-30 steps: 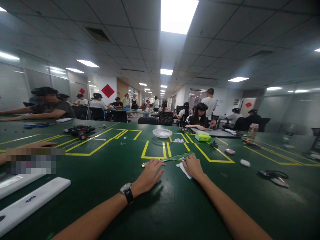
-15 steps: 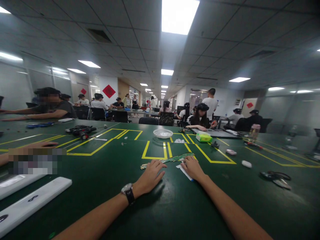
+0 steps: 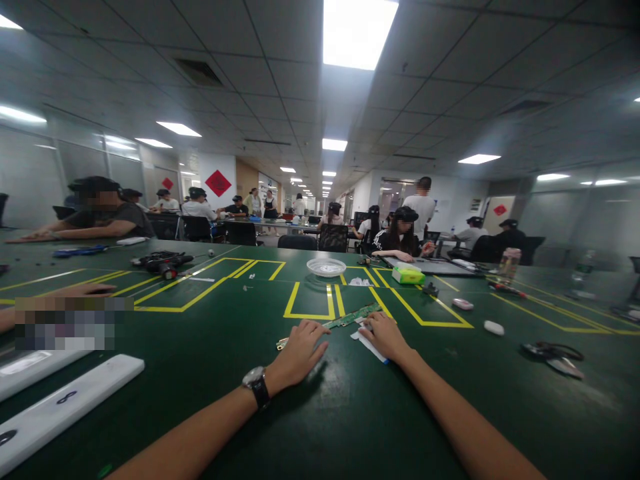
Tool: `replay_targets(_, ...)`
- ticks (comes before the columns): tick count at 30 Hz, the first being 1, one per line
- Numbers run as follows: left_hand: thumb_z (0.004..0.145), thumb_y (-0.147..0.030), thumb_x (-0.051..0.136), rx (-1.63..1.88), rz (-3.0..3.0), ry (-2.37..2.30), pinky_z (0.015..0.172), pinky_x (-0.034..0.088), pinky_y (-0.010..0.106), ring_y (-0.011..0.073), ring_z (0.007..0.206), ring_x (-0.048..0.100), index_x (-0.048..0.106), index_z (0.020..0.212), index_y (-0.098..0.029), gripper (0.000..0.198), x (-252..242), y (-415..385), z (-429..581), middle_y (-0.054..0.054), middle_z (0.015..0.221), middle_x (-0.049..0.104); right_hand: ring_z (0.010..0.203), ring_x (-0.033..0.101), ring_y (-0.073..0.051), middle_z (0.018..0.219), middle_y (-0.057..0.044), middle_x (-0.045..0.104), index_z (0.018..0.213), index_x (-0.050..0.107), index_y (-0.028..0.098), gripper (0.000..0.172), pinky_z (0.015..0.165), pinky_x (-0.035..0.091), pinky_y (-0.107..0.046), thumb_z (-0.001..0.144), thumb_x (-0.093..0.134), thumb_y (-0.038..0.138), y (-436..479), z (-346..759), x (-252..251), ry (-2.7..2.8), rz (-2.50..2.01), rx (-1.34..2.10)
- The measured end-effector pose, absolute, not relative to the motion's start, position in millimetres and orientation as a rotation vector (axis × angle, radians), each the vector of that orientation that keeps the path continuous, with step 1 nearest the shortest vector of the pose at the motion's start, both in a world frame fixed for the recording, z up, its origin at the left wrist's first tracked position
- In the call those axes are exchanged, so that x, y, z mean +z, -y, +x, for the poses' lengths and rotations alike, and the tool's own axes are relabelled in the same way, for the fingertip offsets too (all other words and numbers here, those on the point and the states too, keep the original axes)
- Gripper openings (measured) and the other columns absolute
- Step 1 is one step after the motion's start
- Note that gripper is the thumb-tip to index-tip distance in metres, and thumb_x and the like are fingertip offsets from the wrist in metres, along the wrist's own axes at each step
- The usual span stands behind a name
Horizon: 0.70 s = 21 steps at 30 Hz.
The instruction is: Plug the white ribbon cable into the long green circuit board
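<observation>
A long, narrow green circuit board lies slanted on the green table, its right end farther away. My left hand, with a watch on the wrist, rests over the board's near left part with its fingers spread, hiding a stretch of it. Fingers apart, my right hand is just below the board's right part, over a white and blue strip. Whether the fingertips touch the board is hard to tell.
A white round dish stands beyond the board, with a green packet to its right. Two white bars lie at the left, near another person's hand. Cables and tools lie farther back.
The circuit board has shifted a little to the left, and its tilt is slightly steeper. Both my hands have stayed almost in place.
</observation>
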<state>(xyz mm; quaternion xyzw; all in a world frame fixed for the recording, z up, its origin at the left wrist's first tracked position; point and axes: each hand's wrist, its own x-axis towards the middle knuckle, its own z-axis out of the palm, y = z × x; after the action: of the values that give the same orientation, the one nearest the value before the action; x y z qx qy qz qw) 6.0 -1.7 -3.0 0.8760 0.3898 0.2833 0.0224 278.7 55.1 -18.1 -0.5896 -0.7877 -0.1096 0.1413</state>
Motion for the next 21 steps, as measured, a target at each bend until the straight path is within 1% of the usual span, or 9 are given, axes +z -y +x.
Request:
replay_targets(4, 0.096, -0.040, 0.033, 0.844, 2.692, -1.316, 0.092, 0.035, 0.039, 0.0228, 0.112, 0.044, 0.051, 0.121, -0.025, 0.035, -5.7, -1.0, 5.3, 0.006, 0.119, 0.055, 0.111, 0.046, -0.026, 0.111, -0.011, 0.060, 0.100, 0.067, 0.019, 0.036, 0.091, 0.034, -0.038, 0.089, 0.046, 0.046, -53.9, 277.1, -16.4, 2.194, -1.830, -0.311)
replay_targets(8, 0.096, -0.044, 0.027, 0.831, 2.652, -1.471, 0.091, 0.034, 0.040, 0.0237, 0.112, 0.044, 0.051, 0.122, -0.025, 0.040, -7.4, -2.5, 4.7, 0.007, 0.118, 0.054, 0.111, 0.047, -0.024, 0.113, -0.009, 0.060, 0.107, 0.066, 0.020, 0.036, 0.093, 0.033, -0.034, 0.089, 0.047, 0.045, -52.9, 277.6, -14.9, 2.291, -1.702, -0.224)
replay_targets(11, 0.096, -0.045, 0.026, 0.840, 2.635, -1.549, 0.091, 0.034, 0.041, 0.0245, 0.113, 0.043, 0.052, 0.121, -0.025, 0.042, -7.3, -2.0, 3.8, 0.008, 0.119, 0.054, 0.112, 0.046, -0.025, 0.113, -0.009, 0.060, 0.109, 0.066, 0.021, 0.037, 0.093, 0.033, -0.036, 0.089, 0.047, 0.046, -53.5, 278.3, -15.7, 2.204, -1.780, -0.243)
replay_targets(14, 0.096, -0.046, 0.026, 0.830, 2.639, -1.590, 0.091, 0.034, 0.042, 0.0256, 0.112, 0.044, 0.051, 0.123, -0.025, 0.043, -8.1, -1.8, 2.9, 0.009, 0.118, 0.053, 0.111, 0.046, -0.026, 0.112, -0.010, 0.061, 0.105, 0.067, 0.019, 0.037, 0.091, 0.034, -0.037, 0.089, 0.046, 0.045, -54.8, 278.5, -17.2, 2.131, -1.850, -0.272)
replay_targets(16, 0.095, -0.047, 0.027, 0.810, 2.648, -1.596, 0.090, 0.034, 0.043, 0.0264, 0.113, 0.044, 0.051, 0.123, -0.024, 0.044, -9.5, -2.2, 2.6, 0.009, 0.118, 0.053, 0.110, 0.047, -0.025, 0.111, -0.010, 0.061, 0.103, 0.068, 0.018, 0.036, 0.092, 0.035, -0.035, 0.089, 0.047, 0.043, -55.2, 278.7, -17.4, 2.191, -1.779, -0.256)
replay_targets(18, 0.095, -0.048, 0.028, 0.793, 2.657, -1.586, 0.090, 0.034, 0.043, 0.0268, 0.113, 0.043, 0.051, 0.123, -0.024, 0.043, -11.0, -2.9, 2.5, 0.009, 0.119, 0.053, 0.110, 0.048, -0.023, 0.112, -0.009, 0.062, 0.104, 0.067, 0.019, 0.034, 0.093, 0.034, -0.033, 0.089, 0.046, 0.042, -54.9, 278.7, -16.9, 2.254, -1.704, -0.238)
replay_targets(21, 0.095, -0.048, 0.028, 0.787, 2.663, -1.570, 0.091, 0.035, 0.043, 0.0268, 0.114, 0.043, 0.051, 0.123, -0.025, 0.043, -12.0, -3.7, 2.3, 0.009, 0.120, 0.052, 0.112, 0.046, -0.025, 0.112, -0.009, 0.062, 0.105, 0.067, 0.021, 0.033, 0.093, 0.033, -0.036, 0.090, 0.045, 0.040, -53.8, 278.1, -15.3, 2.205, -1.773, -0.269)
